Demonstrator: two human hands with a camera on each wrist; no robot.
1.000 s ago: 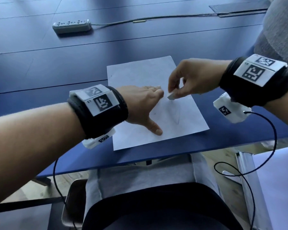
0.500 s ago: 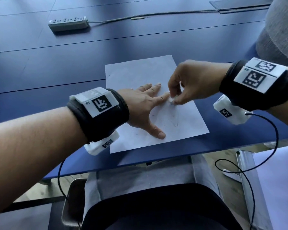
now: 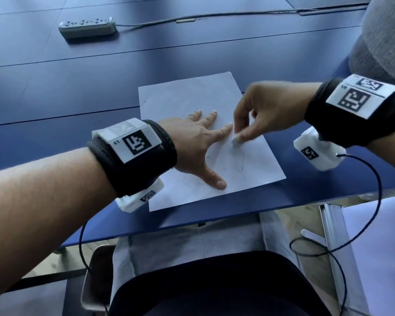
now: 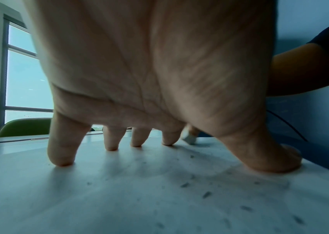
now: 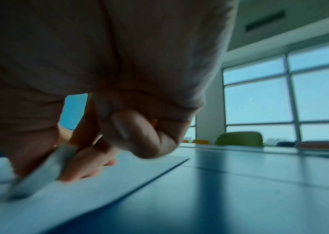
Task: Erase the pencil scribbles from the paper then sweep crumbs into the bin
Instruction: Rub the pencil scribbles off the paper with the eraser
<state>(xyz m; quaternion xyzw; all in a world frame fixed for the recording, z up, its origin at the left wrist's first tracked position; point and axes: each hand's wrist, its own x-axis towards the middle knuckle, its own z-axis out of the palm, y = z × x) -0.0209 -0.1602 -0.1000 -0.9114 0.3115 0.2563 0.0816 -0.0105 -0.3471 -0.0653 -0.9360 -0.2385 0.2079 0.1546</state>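
A white sheet of paper [image 3: 187,99] lies on the blue table [image 3: 78,87] near its front edge, with faint pencil lines [image 3: 241,166] at its right side. My left hand [image 3: 198,144] lies flat on the paper with fingers spread, pressing it down; the fingertips [image 4: 61,159] touch the sheet. My right hand [image 3: 255,124] pinches a small white eraser [image 3: 235,140] and holds its end on the paper beside my left index finger. In the right wrist view the eraser [image 5: 39,172] is blurred. Dark eraser crumbs [image 4: 206,194] are scattered on the paper [image 4: 119,197].
A grey power strip [image 3: 87,27] with its cable lies at the far left of the table. A second person's grey sleeve [image 3: 383,42] shows at the top right. A chair and my lap sit below the table edge. Green chairs [image 5: 239,139] stand by the windows.
My left hand has spread its fingers flat further up the paper. My right hand has kept the eraser on the sheet, shifting it slightly back and forth beside the left index finger.
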